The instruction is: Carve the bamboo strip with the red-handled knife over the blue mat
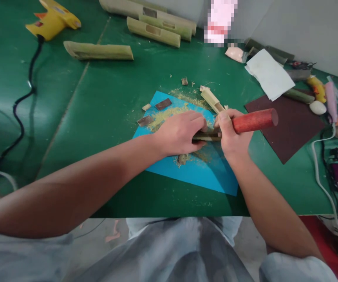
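My left hand (182,131) is closed around a narrow bamboo piece (205,136) and presses it down over a blue sheet (215,176). My right hand (235,137) grips a tool with a thick red handle (257,120), its working end hidden between the hands at the bamboo. Just beyond my right hand lies another bamboo piece with a cut-out slot (211,100). Yellowish dust (169,115) and shavings cover part of the sheet, along with brown sandpaper scraps (163,104).
Several slotted bamboo tubes (154,33) lie at the back, and one bamboo length (98,51) nearer. A yellow glue gun (54,19) with a black cord rests at far left. To the right are a dark brown sheet (286,133), white paper (270,74) and cables.
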The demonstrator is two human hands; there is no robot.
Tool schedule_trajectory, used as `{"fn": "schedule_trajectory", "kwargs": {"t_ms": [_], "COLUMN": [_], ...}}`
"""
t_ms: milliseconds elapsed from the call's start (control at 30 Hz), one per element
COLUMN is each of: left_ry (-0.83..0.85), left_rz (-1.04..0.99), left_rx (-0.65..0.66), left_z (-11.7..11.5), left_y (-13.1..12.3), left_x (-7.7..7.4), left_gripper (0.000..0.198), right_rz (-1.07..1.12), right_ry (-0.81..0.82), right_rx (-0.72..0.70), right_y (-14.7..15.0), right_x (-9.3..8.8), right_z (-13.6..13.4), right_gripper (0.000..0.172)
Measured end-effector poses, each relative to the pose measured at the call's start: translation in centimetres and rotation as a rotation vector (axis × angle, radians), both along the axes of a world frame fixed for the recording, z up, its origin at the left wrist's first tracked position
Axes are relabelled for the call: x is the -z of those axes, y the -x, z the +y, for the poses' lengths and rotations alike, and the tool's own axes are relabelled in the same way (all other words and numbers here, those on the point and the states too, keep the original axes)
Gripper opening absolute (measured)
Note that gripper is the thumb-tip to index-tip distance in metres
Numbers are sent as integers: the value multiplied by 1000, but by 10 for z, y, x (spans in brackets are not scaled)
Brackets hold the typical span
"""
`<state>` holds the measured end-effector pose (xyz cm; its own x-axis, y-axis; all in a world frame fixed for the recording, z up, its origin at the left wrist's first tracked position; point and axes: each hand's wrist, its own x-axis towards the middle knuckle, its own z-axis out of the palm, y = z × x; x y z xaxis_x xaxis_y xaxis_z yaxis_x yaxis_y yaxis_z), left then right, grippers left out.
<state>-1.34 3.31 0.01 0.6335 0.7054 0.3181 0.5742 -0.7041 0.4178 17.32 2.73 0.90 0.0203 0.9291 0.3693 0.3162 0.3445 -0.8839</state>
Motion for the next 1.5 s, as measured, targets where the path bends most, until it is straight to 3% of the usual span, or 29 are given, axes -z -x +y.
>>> {"fn": "schedule_trajectory", "kwargs": {"t_ms": [267, 500, 733, 967, 1267, 1500], "left_ry": [48, 29, 51, 81, 128, 146], "left_rz": [56, 51, 98, 198, 179, 233], "left_rx": [-28, -75, -91, -70, -64, -70], "left_z": [-3, -1, 5, 9, 8, 6], "left_y": [-2, -5, -7, -9, -7, -7], "left_x": [-7, -2, 0, -6, -7, -15], "left_gripper": [12, 14, 25, 36, 30, 27], "right_rz": [-74, -65, -16, -22, 121, 269], "right_ry": [-4, 22, 75, 113, 52, 95], "right_rx": [27, 47, 141, 125, 107, 72], "right_y": [-2, 7, 17, 16, 26, 22], "right_x": [2, 5, 10, 14, 16, 5], "right_z": [2, 13, 31, 39, 35, 30], "right_gripper": [40, 37, 42, 39, 49, 53]}}
